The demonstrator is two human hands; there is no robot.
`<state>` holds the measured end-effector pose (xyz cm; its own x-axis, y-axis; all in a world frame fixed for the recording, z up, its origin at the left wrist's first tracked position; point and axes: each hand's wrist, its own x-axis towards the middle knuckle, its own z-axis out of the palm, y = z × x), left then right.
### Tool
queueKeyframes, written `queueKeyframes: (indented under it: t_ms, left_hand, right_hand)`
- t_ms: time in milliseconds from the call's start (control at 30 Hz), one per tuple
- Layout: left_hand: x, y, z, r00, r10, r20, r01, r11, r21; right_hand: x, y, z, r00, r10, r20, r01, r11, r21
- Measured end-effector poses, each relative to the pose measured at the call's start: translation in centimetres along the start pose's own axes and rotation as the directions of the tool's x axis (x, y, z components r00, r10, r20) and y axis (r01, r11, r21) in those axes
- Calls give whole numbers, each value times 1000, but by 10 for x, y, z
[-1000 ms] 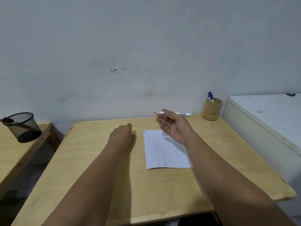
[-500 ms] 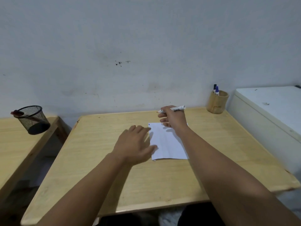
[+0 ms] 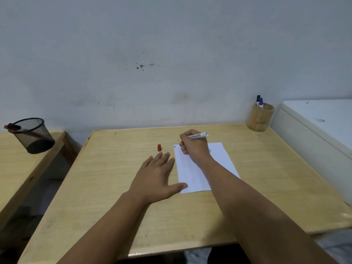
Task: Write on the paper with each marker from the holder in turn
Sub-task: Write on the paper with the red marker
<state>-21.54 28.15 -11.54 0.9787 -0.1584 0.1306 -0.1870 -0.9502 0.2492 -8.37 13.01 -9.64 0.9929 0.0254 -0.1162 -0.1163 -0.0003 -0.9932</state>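
A white sheet of paper [image 3: 219,161] lies on the wooden table [image 3: 106,197]. My right hand [image 3: 193,146] rests on the paper's far left part, shut on an uncapped white marker [image 3: 199,135] whose tip points left near the top left corner. A small blue mark [image 3: 174,147] sits at that corner. The red cap [image 3: 159,147] stands on the table left of the paper. My left hand [image 3: 155,178] lies flat, fingers apart, with the thumb touching the paper's near left corner. The wooden holder [image 3: 260,118] at the back right holds a blue marker [image 3: 261,103] and a black marker [image 3: 258,99].
A black mesh cup [image 3: 33,135] with a red marker [image 3: 11,127] on its rim stands on a second wooden table at the left. A white cabinet [image 3: 320,126] stands right of the table. A grey wall runs behind.
My right hand came down with the marker onto the paper's top left. My left hand moved right and flattened beside the paper. The red cap now stands on the table.
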Motion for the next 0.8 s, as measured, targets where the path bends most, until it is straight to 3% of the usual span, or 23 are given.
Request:
queueKeyframes:
  t_ms: [800]
  left_hand:
    - [-6, 0, -3, 996, -81, 35, 81, 997, 18]
  right_hand:
    - [4, 15, 0, 994, -106, 24, 109, 968, -225]
